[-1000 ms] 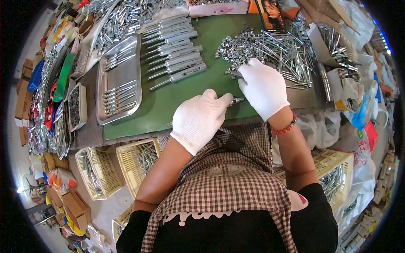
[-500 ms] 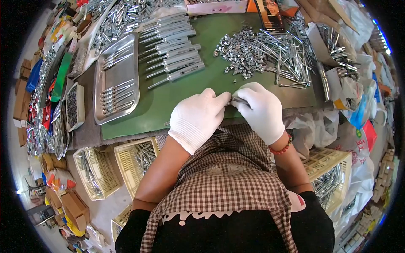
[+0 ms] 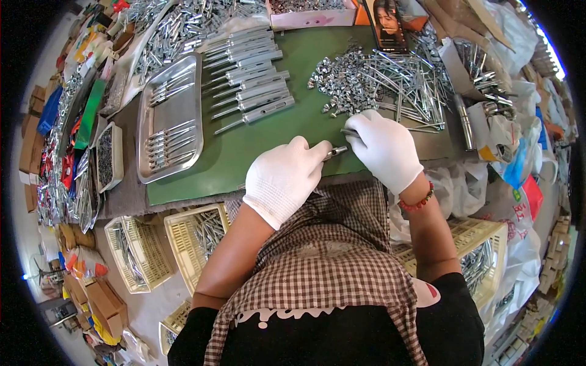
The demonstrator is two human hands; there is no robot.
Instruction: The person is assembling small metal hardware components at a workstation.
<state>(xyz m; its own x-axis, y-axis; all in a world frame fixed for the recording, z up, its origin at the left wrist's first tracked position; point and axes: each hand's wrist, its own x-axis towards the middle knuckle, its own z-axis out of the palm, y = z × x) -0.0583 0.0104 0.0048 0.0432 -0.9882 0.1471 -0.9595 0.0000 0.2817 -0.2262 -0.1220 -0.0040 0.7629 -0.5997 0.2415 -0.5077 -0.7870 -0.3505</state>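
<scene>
My left hand (image 3: 285, 177), in a white knit glove, is closed on a metal tube (image 3: 336, 151); only its shiny end sticks out past the fingertips. To the right, my gloved right hand (image 3: 386, 149) pinches a thin dark grey piece (image 3: 350, 132), mostly hidden by the fingers. Just beyond that hand lies a heap of small metal nuts (image 3: 345, 79), which runs into a pile of long thin metal rods (image 3: 418, 79). Past my left hand, several metal tubes with thin rods (image 3: 262, 110) lie in a row on the green mat (image 3: 238, 165).
A steel tray (image 3: 198, 116) with several thin metal pieces stands at the left, beside a small box of dark bits (image 3: 108, 158). A phone (image 3: 386, 25) and a pink box (image 3: 312, 19) are at the back. Cream plastic crates (image 3: 180, 244) stand below the table edge.
My hands were together at the tube. The right one has moved away to the right, toward the nuts, with the grey piece in it; the tube's end now shows.
</scene>
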